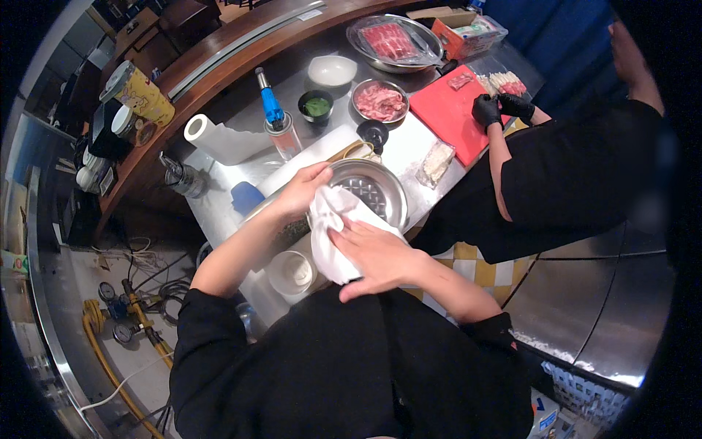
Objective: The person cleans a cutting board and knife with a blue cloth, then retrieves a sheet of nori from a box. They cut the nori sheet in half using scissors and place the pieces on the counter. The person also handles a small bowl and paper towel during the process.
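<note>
My left hand (301, 189) grips the rim of a round stainless steel bowl (392, 184) with a dimpled bottom, tilted in front of me. My right hand (373, 249) presses a white cloth or paper towel (329, 241) onto the bowl's near side, covering that part of the rim. Just below the bowl stands a white round container (296, 274) with something pale inside. Dark green bits (290, 233) show between it and my left forearm; what holds them is mostly hidden.
On the steel table (211, 203) are a paper roll (219, 137), a blue-headed gas torch (271, 107), a bowl of sliced meat (379, 100) and a bagged pale food (436, 164). To the right, a co-worker's black-gloved hands (496, 110) work over a red cutting board (449, 115).
</note>
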Motion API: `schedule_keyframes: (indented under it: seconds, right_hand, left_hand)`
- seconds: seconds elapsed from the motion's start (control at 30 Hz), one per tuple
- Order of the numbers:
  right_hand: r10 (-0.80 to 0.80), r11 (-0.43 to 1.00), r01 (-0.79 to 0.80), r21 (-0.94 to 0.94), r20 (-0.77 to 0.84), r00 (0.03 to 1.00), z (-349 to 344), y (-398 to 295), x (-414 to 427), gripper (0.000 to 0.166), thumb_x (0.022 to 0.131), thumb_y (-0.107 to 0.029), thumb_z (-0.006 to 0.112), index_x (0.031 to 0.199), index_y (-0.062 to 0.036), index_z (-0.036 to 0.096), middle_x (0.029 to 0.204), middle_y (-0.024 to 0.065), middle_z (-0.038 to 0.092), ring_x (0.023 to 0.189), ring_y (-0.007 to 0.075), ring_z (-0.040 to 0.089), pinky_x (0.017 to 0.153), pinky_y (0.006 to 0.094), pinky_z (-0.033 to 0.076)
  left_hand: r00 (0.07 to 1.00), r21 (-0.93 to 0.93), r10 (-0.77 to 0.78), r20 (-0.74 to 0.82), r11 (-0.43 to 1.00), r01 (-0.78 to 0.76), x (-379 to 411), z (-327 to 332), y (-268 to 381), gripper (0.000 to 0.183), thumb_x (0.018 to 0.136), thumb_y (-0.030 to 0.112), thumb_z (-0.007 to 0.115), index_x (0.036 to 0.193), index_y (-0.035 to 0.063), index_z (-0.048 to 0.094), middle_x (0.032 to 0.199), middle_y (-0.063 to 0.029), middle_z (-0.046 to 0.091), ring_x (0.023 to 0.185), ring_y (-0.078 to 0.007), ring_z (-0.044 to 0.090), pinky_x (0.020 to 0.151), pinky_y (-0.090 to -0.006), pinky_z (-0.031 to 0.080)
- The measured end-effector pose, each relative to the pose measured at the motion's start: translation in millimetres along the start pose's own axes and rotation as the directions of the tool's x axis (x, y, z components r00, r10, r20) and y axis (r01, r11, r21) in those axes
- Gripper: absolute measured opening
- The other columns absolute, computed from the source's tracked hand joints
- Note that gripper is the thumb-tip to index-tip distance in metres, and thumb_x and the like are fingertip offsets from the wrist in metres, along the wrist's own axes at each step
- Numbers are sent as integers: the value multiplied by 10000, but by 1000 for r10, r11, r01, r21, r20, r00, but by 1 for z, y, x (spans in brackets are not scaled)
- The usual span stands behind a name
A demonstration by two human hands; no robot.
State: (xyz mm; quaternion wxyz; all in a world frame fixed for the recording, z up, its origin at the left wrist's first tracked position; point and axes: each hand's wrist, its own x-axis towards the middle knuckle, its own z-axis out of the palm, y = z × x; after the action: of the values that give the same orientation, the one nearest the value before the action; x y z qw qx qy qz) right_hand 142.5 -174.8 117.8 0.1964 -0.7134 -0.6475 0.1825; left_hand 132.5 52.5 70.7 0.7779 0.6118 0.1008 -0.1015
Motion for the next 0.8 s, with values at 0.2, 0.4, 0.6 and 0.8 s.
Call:
schedule_keyframes:
  seconds: [0.2,0.4,0.6,0.8]
  right_hand:
    - [271,932,-267,-245,-17,962,-3,30,-31,1096,728,-773,485,1367,100,313,1447,316,251,1398,401,172,1132,495,132]
    - [232,967,-237,-93,-64,971,24,31,2,1065,784,-733,465,1375,130,262,1457,358,158,1389,482,71,1149,476,76]
    - [308,944,-309,115,25,951,30,40,-1,865,829,-610,525,1379,33,344,1446,282,289,1382,414,205,1134,432,214]
    - [464,886,-435,162,-310,830,36,69,-10,471,737,-263,725,1115,-42,551,1081,160,578,999,337,572,835,420,468]
  left_hand:
    - [996,213,9,83,977,-27,-13,6,1,334,1013,241,415,1223,13,540,1067,-33,613,949,-94,554,830,-269,477]
    - [983,60,-69,169,996,59,5,18,-18,433,962,293,532,1299,31,462,1176,-60,572,1059,-136,528,936,-311,429]
    - [958,402,-118,260,916,3,0,15,-15,534,803,131,692,1281,15,483,1149,-86,584,1063,-144,532,929,-303,431]
    - [943,575,-213,256,818,29,20,-2,-51,409,825,78,615,1222,28,526,1066,-88,614,993,-158,560,875,-309,453]
